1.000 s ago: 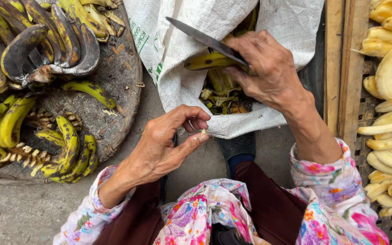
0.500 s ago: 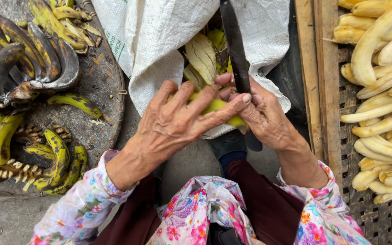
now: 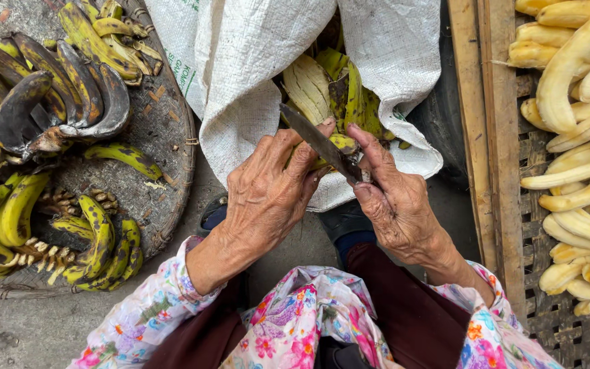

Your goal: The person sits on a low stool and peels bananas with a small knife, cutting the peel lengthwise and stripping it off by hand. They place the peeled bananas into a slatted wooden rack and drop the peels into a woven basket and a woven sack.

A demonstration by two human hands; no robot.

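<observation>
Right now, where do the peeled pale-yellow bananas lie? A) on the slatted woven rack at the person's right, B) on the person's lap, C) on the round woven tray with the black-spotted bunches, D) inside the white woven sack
A: the peeled pale-yellow bananas are piled on the slatted woven rack at the right, while the white woven sack holds only peels.

A long-sleeved floral blouse (image 3: 295,328) is worn, white cloth printed with pink, purple, orange and green flowers. Ruffled cuffs are seen at both wrists. The left hand (image 3: 268,195) and right hand (image 3: 397,205) are left bare, without rings or gloves. Dark maroon trousers (image 3: 404,307) are worn, and dark footwear (image 3: 346,222) is glimpsed below.
</observation>
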